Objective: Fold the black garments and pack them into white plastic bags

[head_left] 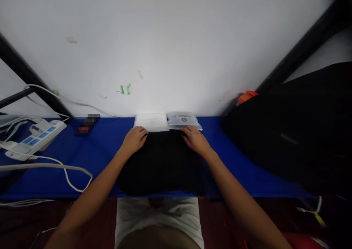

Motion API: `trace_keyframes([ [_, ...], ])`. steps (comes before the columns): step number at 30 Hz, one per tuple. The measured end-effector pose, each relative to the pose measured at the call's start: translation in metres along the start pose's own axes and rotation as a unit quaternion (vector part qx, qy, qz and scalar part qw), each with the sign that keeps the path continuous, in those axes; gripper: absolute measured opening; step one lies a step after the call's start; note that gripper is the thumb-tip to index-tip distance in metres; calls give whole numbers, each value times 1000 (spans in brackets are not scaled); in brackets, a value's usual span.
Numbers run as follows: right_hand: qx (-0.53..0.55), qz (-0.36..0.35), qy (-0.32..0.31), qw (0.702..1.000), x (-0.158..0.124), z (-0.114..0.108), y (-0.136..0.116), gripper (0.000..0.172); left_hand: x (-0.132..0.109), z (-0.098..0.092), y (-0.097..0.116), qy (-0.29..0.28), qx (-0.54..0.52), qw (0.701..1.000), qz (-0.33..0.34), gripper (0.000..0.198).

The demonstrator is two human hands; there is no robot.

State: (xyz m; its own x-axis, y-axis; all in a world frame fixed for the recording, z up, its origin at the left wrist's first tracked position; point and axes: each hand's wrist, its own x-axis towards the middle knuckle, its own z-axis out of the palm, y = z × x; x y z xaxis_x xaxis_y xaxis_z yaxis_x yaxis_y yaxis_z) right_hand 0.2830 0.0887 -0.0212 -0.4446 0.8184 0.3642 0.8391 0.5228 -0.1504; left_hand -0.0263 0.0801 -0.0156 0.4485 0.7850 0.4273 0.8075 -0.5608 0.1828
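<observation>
A dark black piece of fabric (162, 164), possibly a folded garment, lies on the blue tabletop (107, 142) in front of me. My left hand (135, 138) is at its far left corner, fingers curled down on the edge. At the far right corner, my right hand (194, 138) pinches the edge between thumb and fingers. Just beyond the fabric lie two flat packets side by side: a plain white packet (151, 121) on the left and a translucent bag with dark printing (184, 119) on the right. Folds in the fabric are hard to make out.
On the left sit a white power strip (38, 141) with loose white cables (66, 167) and a dark, partly blurred object (87, 125). A large black item (288, 132) covers the right side, with something orange (247, 96) behind it. The white wall (176, 51) rises behind the table.
</observation>
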Motion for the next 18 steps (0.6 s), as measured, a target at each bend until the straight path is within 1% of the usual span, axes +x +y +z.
trace_keyframes([
  [2,18,-12,42,999,-6,-4,-1,24,-5,-5,5,22,-4,1000,-3,14],
  [5,56,-32,111,992,-15,-10,-3,19,-12,-13,13,56,-15,998,-9,13],
  [7,70,-37,133,988,-24,-16,-7,17,-18,-21,22,80,-34,996,-3,11],
  [9,82,-43,136,986,-37,-22,-11,15,-29,-29,32,96,-75,992,21,10],
  [11,100,-53,117,987,-53,-28,-17,15,-45,-34,44,87,-124,987,55,10],
  [13,119,-68,72,988,-70,-31,-22,14,-65,-34,54,48,-148,985,79,11],
  [16,115,-88,-6,989,-86,-30,-28,12,-91,-29,60,-15,-156,984,82,11],
  [18,101,-89,-28,991,-88,-28,-31,5,-101,-25,57,-34,-166,983,71,12],
])
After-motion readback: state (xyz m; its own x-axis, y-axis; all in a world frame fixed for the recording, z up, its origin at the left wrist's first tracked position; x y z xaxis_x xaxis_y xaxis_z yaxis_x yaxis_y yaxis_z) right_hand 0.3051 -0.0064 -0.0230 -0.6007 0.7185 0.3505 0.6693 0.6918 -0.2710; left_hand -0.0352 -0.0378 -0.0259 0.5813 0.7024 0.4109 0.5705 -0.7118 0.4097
